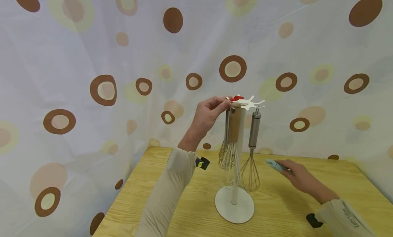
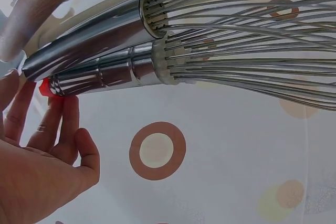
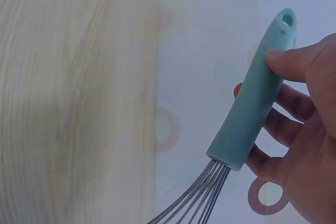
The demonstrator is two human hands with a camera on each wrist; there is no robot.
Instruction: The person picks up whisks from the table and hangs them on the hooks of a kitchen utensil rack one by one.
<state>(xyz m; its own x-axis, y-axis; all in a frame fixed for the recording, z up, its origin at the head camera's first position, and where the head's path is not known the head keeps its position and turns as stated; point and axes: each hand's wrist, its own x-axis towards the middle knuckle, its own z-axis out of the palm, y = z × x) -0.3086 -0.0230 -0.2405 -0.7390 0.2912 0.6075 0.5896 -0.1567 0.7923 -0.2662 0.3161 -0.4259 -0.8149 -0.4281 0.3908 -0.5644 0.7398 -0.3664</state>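
Note:
A white whisk rack (image 1: 243, 102) stands on the table, its hooked top above a round base. At its left side my left hand (image 1: 207, 112) pinches the top between thumb and fingers, beside a red hanging loop (image 1: 235, 99). In the left wrist view, the fingertips are at the ends of two metal-handled whisks (image 2: 94, 45). A wooden-handled whisk (image 1: 235, 124) hangs in front of them, and a steel whisk (image 1: 254, 129) hangs on the right. My right hand (image 1: 299, 175) holds a whisk with a light blue handle (image 3: 252, 98), apart from the rack; its wires are partly out of frame.
The rack's round white base (image 1: 227, 209) rests on the wooden table (image 1: 184, 213). Behind and to the left hangs a white curtain (image 1: 138, 53) with brown and yellow dots. Wires of the hanging whisks reach low, close to the pole.

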